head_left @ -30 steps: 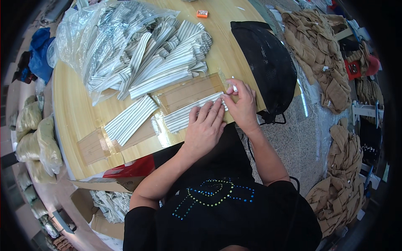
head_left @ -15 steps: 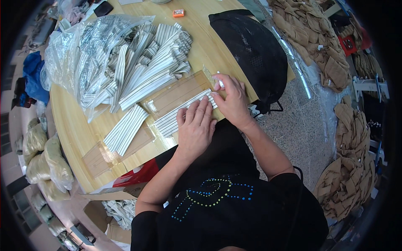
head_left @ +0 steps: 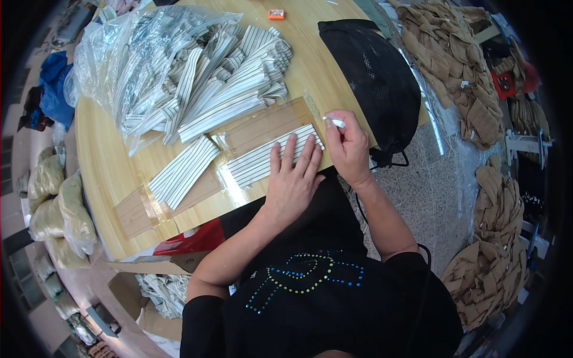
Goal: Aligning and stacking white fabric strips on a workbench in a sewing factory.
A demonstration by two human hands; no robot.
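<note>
My left hand [head_left: 292, 179] lies flat with its fingers spread on a white strip of cloth with dark stripes [head_left: 253, 164], pressing it to the table. Just past the strip's right end, my right hand [head_left: 349, 149] is closed round a short white stick [head_left: 338, 123]; whether it is chalk or a pen I cannot tell. Behind the strip lies a brown card template [head_left: 268, 127] with drawn lines, taped to the table. A small stack of striped cloth pieces [head_left: 185, 170] rests left of the strip, partly over another card [head_left: 134, 213].
A clear plastic bag [head_left: 107, 65] and a heap of striped cloth strips [head_left: 239, 83] fill the table's back left. A black mesh bag [head_left: 373, 77] covers the right edge. An orange box [head_left: 276, 14] sits at the back. Brown garments [head_left: 495, 238] are piled right.
My right hand has drawn away to the right from the strip's end, keeping the white stick. My left hand stays on the strip, its fingers more spread. The whole view has shifted slightly.
</note>
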